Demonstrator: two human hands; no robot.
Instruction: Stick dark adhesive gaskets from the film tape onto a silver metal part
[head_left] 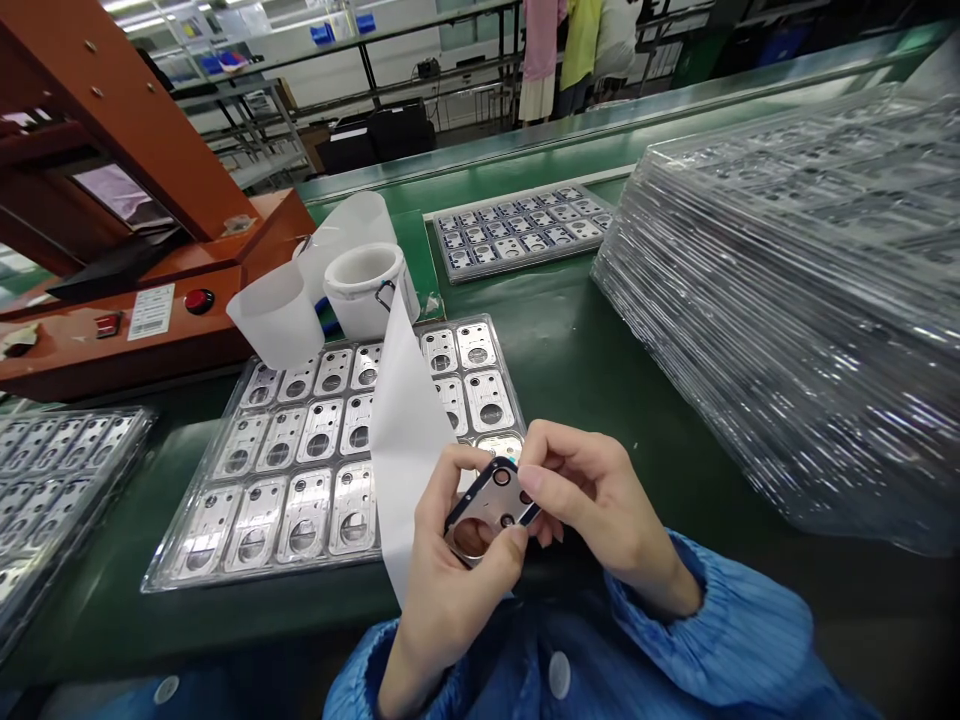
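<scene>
Between my two hands is a small metal plate point(491, 508) with a dark rim, one large round hole and several small ones. My left hand point(461, 560) grips it by its left edge, thumb on the face. At the plate's upper right corner, the thumb and fingers of my right hand point(585, 490) pinch together; whether they hold the rim or a small piece there is hidden. Beneath and left of my hands lies a clear tray point(349, 515) of similar silvery plates in rows. A white sheet point(409, 430) hangs across that tray from a white roll point(365, 275).
A tall stack of clear plastic trays point(750, 330) stands at the right. An orange machine point(225, 270) with a red button is at the left back. Further filled trays lie at far left point(60, 480) and at the back point(517, 230). People point(559, 50) stand beyond the green bench.
</scene>
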